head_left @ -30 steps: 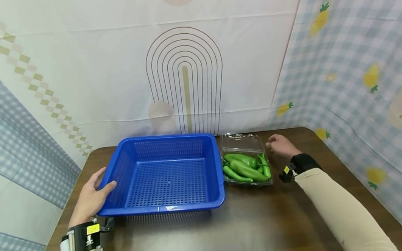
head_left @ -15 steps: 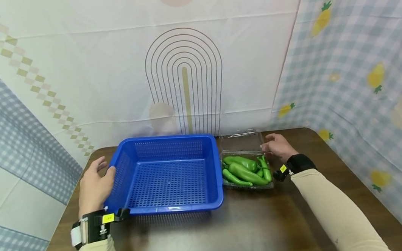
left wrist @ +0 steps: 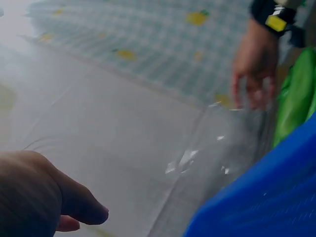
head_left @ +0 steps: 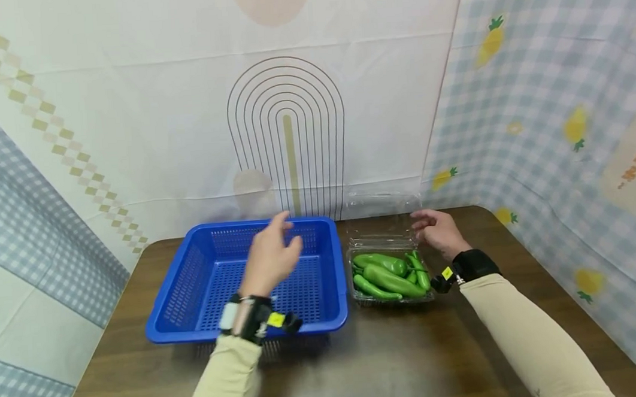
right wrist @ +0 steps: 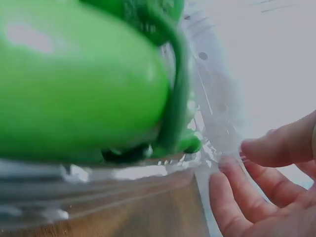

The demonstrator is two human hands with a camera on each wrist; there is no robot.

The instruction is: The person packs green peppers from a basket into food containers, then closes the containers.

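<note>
A clear plastic clamshell box (head_left: 393,301) holds several green peppers (head_left: 391,280). Its transparent lid (head_left: 381,219) stands raised at the back, faint against the white cloth. My right hand (head_left: 439,231) is at the lid's right edge; in the right wrist view its thumb (right wrist: 271,148) and fingers pinch the thin plastic near the box's corner. Above the blue basket (head_left: 156,327) hangs my left hand (head_left: 269,255), fingers extended and holding nothing. The left wrist view catches only part of that hand, with the lid and the basket's edge beyond it.
The blue basket takes up the left half of the wooden table (head_left: 391,362), right beside the box. A white patterned cloth (head_left: 185,127) hangs behind the table's back edge, and a checked cloth (head_left: 537,151) with pineapples hangs on the right.
My left hand has let go of the basket's left rim and swung right, over the basket. My right hand has moved slightly left to the lid, which has tilted further upright.
</note>
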